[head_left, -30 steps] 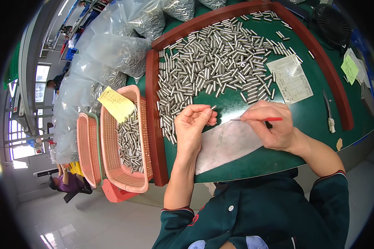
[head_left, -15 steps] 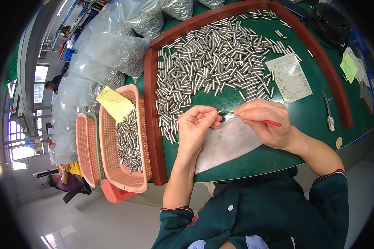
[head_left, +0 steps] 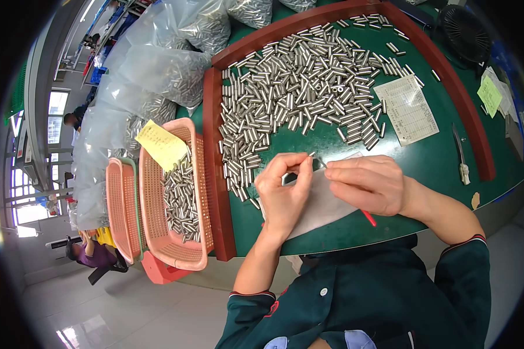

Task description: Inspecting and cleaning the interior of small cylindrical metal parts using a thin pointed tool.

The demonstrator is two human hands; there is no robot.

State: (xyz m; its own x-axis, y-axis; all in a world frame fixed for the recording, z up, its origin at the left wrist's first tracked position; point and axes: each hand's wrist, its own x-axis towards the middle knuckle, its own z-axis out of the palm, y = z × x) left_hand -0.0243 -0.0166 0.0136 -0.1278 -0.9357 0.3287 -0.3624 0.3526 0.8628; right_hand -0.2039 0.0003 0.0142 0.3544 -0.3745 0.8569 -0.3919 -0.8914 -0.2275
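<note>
Thumb and forefinger of my left hand [head_left: 284,189] pinch a small metal tube [head_left: 312,154], and only its end shows above the fingertips. Facing it closely, my right hand [head_left: 370,185] is closed around a slim tool with a red handle [head_left: 368,218]. The tool's thin metal tip points toward the tube; whether the two touch I cannot tell. Beneath both hands lies a greyish-white sheet [head_left: 323,212] on the green tabletop. Beyond them spreads a large heap of short metal tubes [head_left: 308,81].
Dark red wooden rails [head_left: 220,174] border the work area. To the left stand pink plastic baskets [head_left: 148,209], one holding tubes and a yellow note [head_left: 160,144]. Clear bags [head_left: 163,75] of tubes line the far left. A printed sheet [head_left: 407,110], scissors [head_left: 461,157] and a black fan [head_left: 463,35] are on the right.
My left hand has turned, so the tube points more upward between the fingertips. My right hand has tilted the tool, and its red handle now hangs lower, below the palm.
</note>
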